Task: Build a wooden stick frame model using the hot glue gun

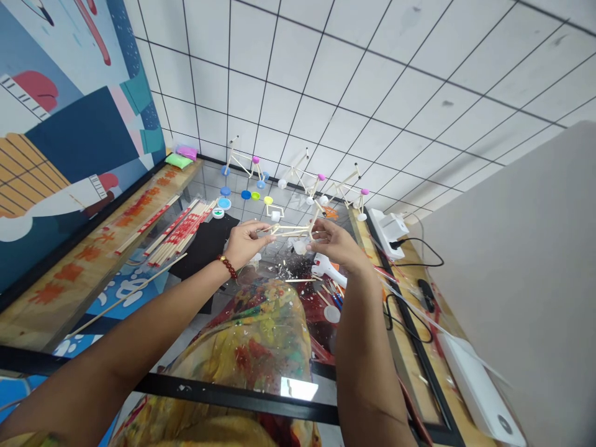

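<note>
as i see it from here, the step in hand looks like adjusting a stick frame, held over the middle of the worktop. the left hand pinches its left end, thumb against fingers; the right hand, fingers curled, grips its right end. the next move, i judge, calls for a light, level hold, clear of the glue gun on the near right.

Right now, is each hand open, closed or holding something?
Left hand: closed, pinching one end of the stick frame.
Right hand: closed at the stick frame's other end.
</note>
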`<state>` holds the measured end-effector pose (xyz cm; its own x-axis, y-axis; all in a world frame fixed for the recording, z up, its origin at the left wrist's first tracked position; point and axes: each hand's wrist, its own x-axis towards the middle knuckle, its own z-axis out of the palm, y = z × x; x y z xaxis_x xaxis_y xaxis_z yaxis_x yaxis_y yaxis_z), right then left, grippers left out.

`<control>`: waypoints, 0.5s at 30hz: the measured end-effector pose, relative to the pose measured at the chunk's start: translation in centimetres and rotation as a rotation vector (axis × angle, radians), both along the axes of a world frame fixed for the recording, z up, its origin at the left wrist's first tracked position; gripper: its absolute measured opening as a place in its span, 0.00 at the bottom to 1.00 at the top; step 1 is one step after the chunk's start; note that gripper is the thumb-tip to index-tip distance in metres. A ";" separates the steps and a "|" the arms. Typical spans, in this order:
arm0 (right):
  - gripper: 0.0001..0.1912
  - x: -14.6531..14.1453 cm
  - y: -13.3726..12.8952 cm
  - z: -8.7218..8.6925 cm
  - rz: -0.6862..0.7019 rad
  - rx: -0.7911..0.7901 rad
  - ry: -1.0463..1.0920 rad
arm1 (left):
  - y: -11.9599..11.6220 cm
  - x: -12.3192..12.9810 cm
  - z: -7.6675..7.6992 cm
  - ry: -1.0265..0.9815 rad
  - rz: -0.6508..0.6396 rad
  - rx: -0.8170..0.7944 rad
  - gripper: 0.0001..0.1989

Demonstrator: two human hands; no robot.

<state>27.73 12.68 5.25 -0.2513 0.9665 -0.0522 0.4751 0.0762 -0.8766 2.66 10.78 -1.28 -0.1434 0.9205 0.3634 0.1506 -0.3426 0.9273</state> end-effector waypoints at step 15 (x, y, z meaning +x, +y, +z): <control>0.42 0.5 -0.4 0.7 -0.017 -0.009 -0.060 | 0.1 0.0 -0.1 0.009 -0.011 0.019 0.15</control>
<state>28.21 12.32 5.93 -0.2312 0.9700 -0.0753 0.5280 0.0601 -0.8471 2.65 10.83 -1.33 -0.1303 0.9147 0.3825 0.1554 -0.3622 0.9191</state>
